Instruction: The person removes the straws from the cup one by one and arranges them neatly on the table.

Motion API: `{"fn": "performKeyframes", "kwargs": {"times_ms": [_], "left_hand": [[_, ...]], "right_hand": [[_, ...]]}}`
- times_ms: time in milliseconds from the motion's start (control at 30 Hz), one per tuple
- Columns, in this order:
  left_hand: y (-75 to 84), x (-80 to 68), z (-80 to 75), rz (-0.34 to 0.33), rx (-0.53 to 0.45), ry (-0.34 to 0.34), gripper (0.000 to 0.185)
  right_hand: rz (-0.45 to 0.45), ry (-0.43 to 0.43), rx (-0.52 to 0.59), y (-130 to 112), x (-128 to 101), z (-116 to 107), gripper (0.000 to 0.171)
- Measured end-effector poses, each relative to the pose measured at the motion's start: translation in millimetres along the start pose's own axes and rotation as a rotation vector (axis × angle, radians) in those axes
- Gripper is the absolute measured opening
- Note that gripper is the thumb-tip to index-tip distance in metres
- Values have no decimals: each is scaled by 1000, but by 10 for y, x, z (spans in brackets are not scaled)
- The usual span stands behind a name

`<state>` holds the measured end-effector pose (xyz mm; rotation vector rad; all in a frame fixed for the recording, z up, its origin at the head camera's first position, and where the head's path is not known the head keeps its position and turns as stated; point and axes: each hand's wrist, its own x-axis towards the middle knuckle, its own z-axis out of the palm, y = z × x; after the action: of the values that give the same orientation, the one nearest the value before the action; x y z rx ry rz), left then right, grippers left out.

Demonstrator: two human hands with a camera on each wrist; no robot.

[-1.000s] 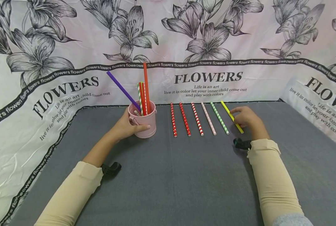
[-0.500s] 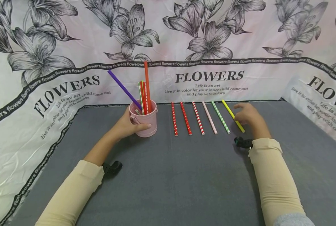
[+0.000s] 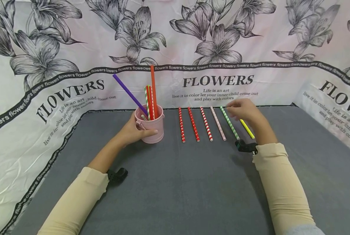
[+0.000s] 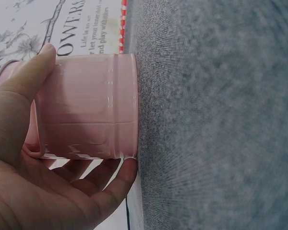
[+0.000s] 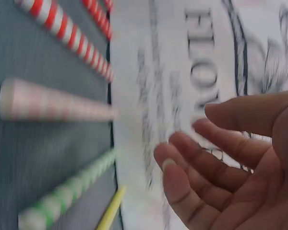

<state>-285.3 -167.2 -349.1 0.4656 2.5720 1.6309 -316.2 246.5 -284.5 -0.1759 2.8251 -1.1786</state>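
1. Straws lie in a neat row on the grey table point(image 3: 175, 189), six of them side by side with small gaps, none touching: red dotted straw point(image 3: 181, 125), a second red straw point(image 3: 193, 124), red-and-white striped straw point(image 3: 206, 124), pale pink straw point(image 3: 218, 123), green-striped straw point(image 3: 230, 124) and yellow straw point(image 3: 247, 129). I read that spacing as deliberate, so any one can be taken without nudging its neighbour.

2. My left hand point(image 3: 132, 130) wraps the pink bucket point(image 3: 150, 125), thumb across the near side and fingers curled round the far side. The left wrist view shows the palm and fingers snug on the wall. I judge this grip is there to steady the light bucket on the cloth.

3. Inside it stand a purple straw point(image 3: 128, 93), a tall orange straw point(image 3: 153, 86) and some striped ones, leaning on the rim.

4. My right hand point(image 3: 243, 112) hovers over the far ends of the green-striped and yellow straws, holding nothing. In the right wrist view its fingers point(image 5: 201, 158) are loosely spread and slightly bent, clear of the straws.

5. Behind the table hangs a flower-printed backdrop point(image 3: 219, 49).
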Motion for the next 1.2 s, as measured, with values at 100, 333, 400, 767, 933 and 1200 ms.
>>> {"fn": "performKeyframes", "kwargs": {"times_ms": [100, 333, 400, 767, 933, 1200], "left_hand": [[2, -19, -11, -25, 14, 10, 105], [9, -17, 12, -3, -5, -3, 105], [11, -13, 16, 4, -18, -2, 104], [8, -33, 2, 1, -21, -4, 107], [-6, -22, -1, -2, -9, -5, 108], [-13, 3, 7, 3, -3, -10, 108]], "right_hand": [[-67, -51, 12, -259, 30, 166, 33], [-213, -166, 57, -909, 165, 643, 22], [-248, -170, 37, -1068, 217, 794, 21], [-336, -51, -35, -1464, 411, 1318, 25], [-319, -65, -5, -1516, 484, 1418, 25], [-265, -64, 32, -1596, 567, 1493, 24]]}}
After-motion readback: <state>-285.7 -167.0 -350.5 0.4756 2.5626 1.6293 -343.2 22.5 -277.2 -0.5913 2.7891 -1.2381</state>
